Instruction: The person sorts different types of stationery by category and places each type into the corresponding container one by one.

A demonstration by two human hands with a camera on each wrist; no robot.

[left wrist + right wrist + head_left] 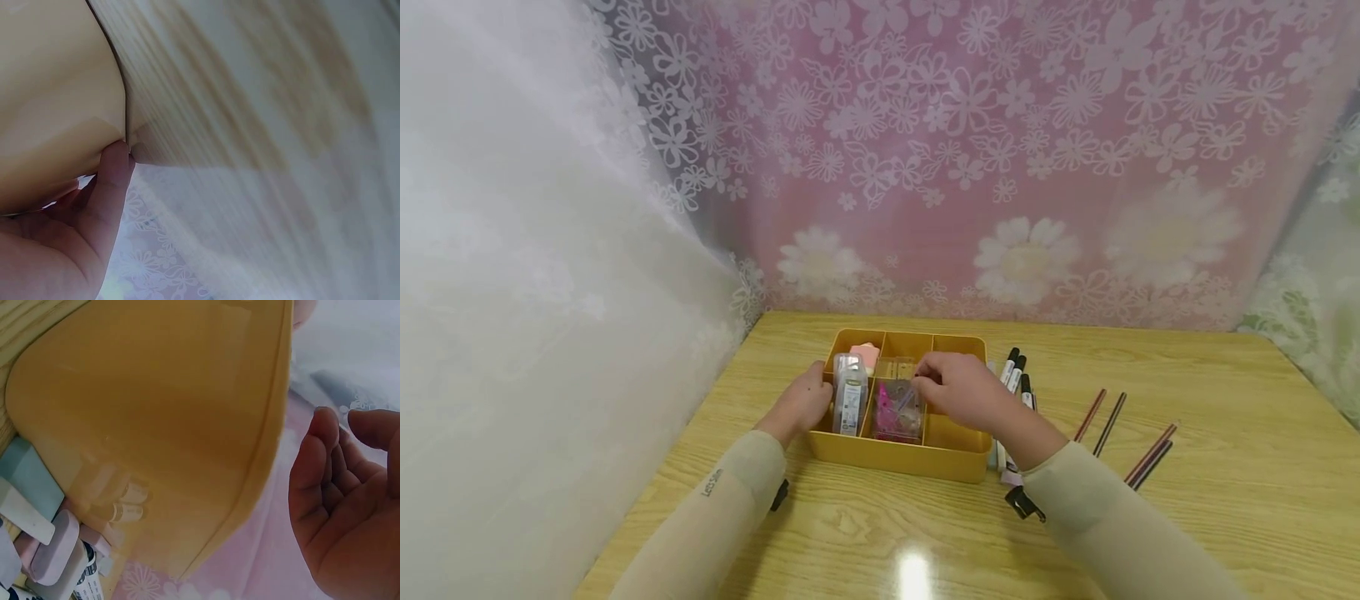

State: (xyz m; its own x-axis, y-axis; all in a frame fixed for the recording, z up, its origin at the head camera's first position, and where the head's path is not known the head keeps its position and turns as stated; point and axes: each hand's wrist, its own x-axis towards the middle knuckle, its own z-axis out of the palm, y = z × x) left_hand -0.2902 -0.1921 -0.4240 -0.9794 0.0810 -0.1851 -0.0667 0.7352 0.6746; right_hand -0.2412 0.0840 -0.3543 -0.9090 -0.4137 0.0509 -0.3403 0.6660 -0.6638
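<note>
The yellow divided box rests on the desk near its far edge, toward the far left corner. The left hand has its fingers closed on the box's left wall. The right hand is over the middle front compartment, fingers bent, thumb and forefinger nearly meeting; I cannot tell whether they hold something clear.

If the left hand tugs, the box could slide or tip toward the desk's left edge. The clear container with pink contents sits snugly, so it might catch on a divider. The forearm passes close to the markers; a brush could set them rolling, perhaps into the pencils.

The box looks like glossy moulded plastic, thin-walled and round-cornered. The labelled case is transparent and long; the markers are white cylinders with black caps, the pencils slim and dark.
</note>
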